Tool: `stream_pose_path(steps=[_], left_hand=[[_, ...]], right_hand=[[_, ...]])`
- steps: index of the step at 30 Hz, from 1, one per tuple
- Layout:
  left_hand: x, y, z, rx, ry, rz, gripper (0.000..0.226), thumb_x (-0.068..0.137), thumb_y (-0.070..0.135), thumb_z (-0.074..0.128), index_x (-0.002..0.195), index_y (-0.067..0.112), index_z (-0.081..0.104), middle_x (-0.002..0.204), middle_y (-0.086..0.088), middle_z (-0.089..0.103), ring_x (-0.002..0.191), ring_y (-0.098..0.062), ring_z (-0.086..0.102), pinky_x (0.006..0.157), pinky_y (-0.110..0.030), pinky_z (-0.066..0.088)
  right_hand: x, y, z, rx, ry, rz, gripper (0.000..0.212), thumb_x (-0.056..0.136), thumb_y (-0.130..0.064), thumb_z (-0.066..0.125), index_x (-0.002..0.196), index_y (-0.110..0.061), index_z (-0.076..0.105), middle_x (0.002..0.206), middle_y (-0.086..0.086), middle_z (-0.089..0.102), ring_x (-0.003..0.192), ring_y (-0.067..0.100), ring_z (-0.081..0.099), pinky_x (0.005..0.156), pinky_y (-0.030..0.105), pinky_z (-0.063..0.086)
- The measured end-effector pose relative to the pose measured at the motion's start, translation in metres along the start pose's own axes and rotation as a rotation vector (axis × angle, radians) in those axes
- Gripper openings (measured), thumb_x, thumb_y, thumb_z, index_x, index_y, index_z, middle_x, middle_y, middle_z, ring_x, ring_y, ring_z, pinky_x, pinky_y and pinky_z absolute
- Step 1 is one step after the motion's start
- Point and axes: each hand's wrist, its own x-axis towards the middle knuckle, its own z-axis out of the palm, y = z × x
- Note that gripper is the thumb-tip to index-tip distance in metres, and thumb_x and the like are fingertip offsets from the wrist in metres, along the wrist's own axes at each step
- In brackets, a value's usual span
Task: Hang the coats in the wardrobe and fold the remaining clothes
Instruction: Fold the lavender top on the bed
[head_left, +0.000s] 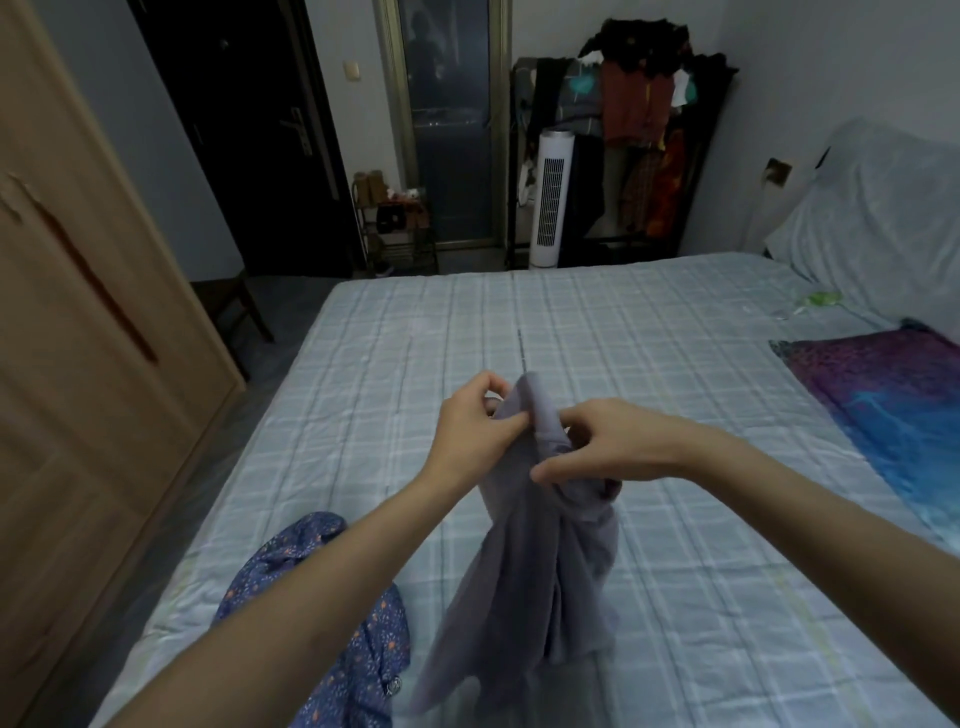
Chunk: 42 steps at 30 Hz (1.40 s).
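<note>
Bedroom w/ a wide bed under a pale checked sheet; wardrobe on the left w/ doors shut, open rack stuffed w/ clothes at the far wall beside a white tower fan. Both hands are up over the middle of the bed, holding a grey garment by its top edge: left hand pinches the fabric between thumb and fingers, right hand has fingers curled into a bunched part, prob. collar or neck opening, can't tell for sure. Both grips are closed on it. It hangs limp and twisted, lower end resting on the sheet near the front edge, so not spread out and no fold made yet. Just left of it a blue floral garment lies crumpled on the bed, partly under the left forearm, also unfolded. At the right edge lies a purple-blue cloth, looks flat; whether it's part of the job is unclear. No coats or hangers on the bed in view, so the hanging part can't be judged from here. Folding looks early on: no folded stack in sight, at least 2 pieces left to do, the grey one in hand and being sorted out by its top.
</note>
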Motion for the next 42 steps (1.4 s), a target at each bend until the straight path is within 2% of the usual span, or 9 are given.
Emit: stream_pose_path(steps=[4, 7, 11, 16, 20, 26, 32, 38, 42], left_hand=[[-0.004, -0.006, 0.004, -0.006, -0.077, 0.083, 0.022, 0.080, 0.027, 0.075, 0.078, 0.013, 0.058, 0.065, 0.008, 0.060, 0.062, -0.005, 0.055, 0.059, -0.025, 0.044], [-0.010, -0.015, 0.000, -0.133, -0.317, 0.009, 0.030, 0.083, 0.027, 0.075, 0.109, 0.015, 0.065, 0.097, 0.006, 0.072, 0.094, -0.009, 0.067, 0.080, -0.027, 0.054], [-0.015, -0.065, -0.008, 0.029, -0.548, -0.203, 0.027, 0.081, 0.015, 0.077, 0.108, 0.011, 0.072, 0.101, 0.000, 0.073, 0.091, -0.006, 0.067, 0.082, -0.028, 0.055], [-0.009, -0.083, -0.014, 0.069, -0.322, -0.213, 0.019, 0.083, 0.016, 0.057, 0.092, 0.011, 0.073, 0.087, 0.003, 0.071, 0.084, -0.007, 0.064, 0.082, -0.039, 0.055], [0.016, -0.072, -0.028, 0.314, -0.153, -0.113, 0.052, 0.078, -0.010, 0.042, 0.111, 0.018, 0.070, 0.106, -0.002, 0.071, 0.105, -0.018, 0.064, 0.091, -0.029, 0.050], [0.044, -0.021, -0.050, 0.182, -0.348, -0.111, 0.022, 0.095, 0.012, 0.053, 0.087, 0.017, 0.072, 0.083, 0.004, 0.073, 0.079, -0.007, 0.067, 0.074, -0.026, 0.051], [0.055, 0.009, -0.083, 0.664, -0.739, -0.134, 0.026, 0.071, 0.036, 0.084, 0.077, 0.015, 0.070, 0.066, 0.005, 0.069, 0.061, -0.007, 0.062, 0.058, -0.028, 0.047], [0.067, -0.016, -0.090, 0.872, -0.985, -0.342, 0.020, 0.071, 0.024, 0.084, 0.084, 0.022, 0.070, 0.081, 0.003, 0.073, 0.075, -0.010, 0.069, 0.082, -0.042, 0.058], [0.074, -0.032, -0.087, 1.018, -1.055, -0.451, 0.024, 0.079, 0.029, 0.077, 0.098, 0.014, 0.072, 0.086, 0.006, 0.072, 0.073, -0.001, 0.065, 0.066, -0.016, 0.049]], right_hand=[[0.002, -0.002, 0.008, -0.254, 0.181, -0.009, 0.033, 0.084, -0.051, 0.057, 0.073, -0.020, 0.056, 0.077, 0.002, 0.067, 0.076, 0.023, 0.064, 0.066, 0.039, 0.051], [-0.002, -0.002, 0.000, -0.100, 0.291, -0.065, 0.020, 0.093, -0.028, 0.052, 0.078, -0.016, 0.060, 0.082, 0.002, 0.067, 0.079, 0.021, 0.061, 0.068, 0.035, 0.047], [-0.008, 0.007, -0.015, 0.165, 0.312, -0.068, 0.019, 0.098, -0.022, 0.049, 0.086, -0.012, 0.061, 0.078, 0.001, 0.066, 0.073, 0.018, 0.063, 0.057, 0.025, 0.046], [-0.017, 0.035, -0.011, 0.407, 0.141, 0.018, 0.029, 0.096, -0.017, 0.055, 0.068, -0.012, 0.050, 0.049, 0.002, 0.049, 0.042, 0.014, 0.044, 0.037, 0.025, 0.033], [-0.015, 0.071, -0.014, 0.036, 0.270, 0.082, 0.015, 0.088, -0.018, 0.062, 0.074, -0.013, 0.062, 0.057, 0.000, 0.062, 0.049, 0.012, 0.056, 0.043, 0.017, 0.037], [-0.012, 0.095, -0.019, -0.100, 0.500, 0.182, 0.028, 0.092, -0.034, 0.055, 0.066, -0.024, 0.060, 0.068, -0.001, 0.061, 0.070, 0.022, 0.056, 0.060, 0.032, 0.036], [-0.010, 0.116, -0.022, 0.022, 0.725, 0.066, 0.029, 0.081, -0.034, 0.060, 0.063, -0.011, 0.060, 0.063, 0.006, 0.059, 0.063, 0.014, 0.055, 0.055, 0.033, 0.039], [-0.012, 0.115, -0.003, 0.505, 0.340, -0.041, 0.016, 0.089, -0.020, 0.067, 0.096, -0.007, 0.061, 0.076, 0.003, 0.066, 0.061, 0.007, 0.060, 0.051, 0.023, 0.048], [0.001, 0.118, -0.001, 0.267, 0.161, -0.020, 0.040, 0.078, -0.063, 0.060, 0.089, -0.025, 0.069, 0.085, -0.007, 0.071, 0.084, 0.012, 0.066, 0.079, 0.035, 0.048]])
